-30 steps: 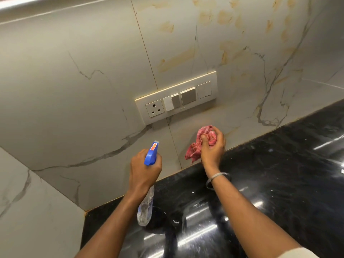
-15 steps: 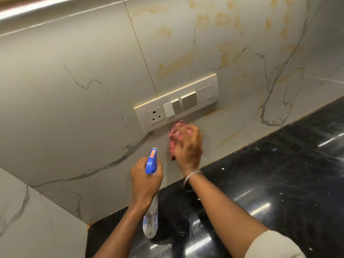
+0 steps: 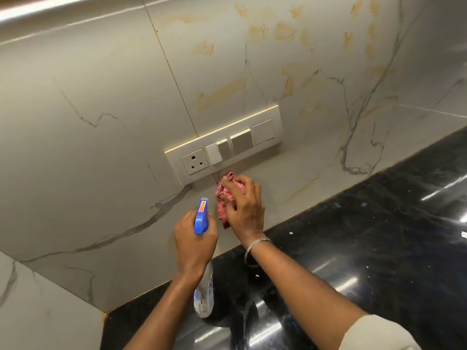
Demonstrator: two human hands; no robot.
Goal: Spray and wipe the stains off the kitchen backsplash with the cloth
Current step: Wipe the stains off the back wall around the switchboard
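Note:
The marble-look backsplash carries several yellow-brown stains across its upper right tile. My right hand grips a crumpled pink cloth and presses it against the wall just below the switch plate. My left hand holds a clear spray bottle by its blue trigger head, nozzle toward the wall, right beside the cloth. The bottle's body hangs below my wrist over the counter.
A glossy black counter with small white specks runs along the wall's base. The switch plate holds a socket on its left and rocker switches. A side wall tile meets the backsplash at the lower left corner.
My right hand swept the cloth leftward along the wall from under the plate's right part to under its middle. My left hand and the bottle stayed nearly in place.

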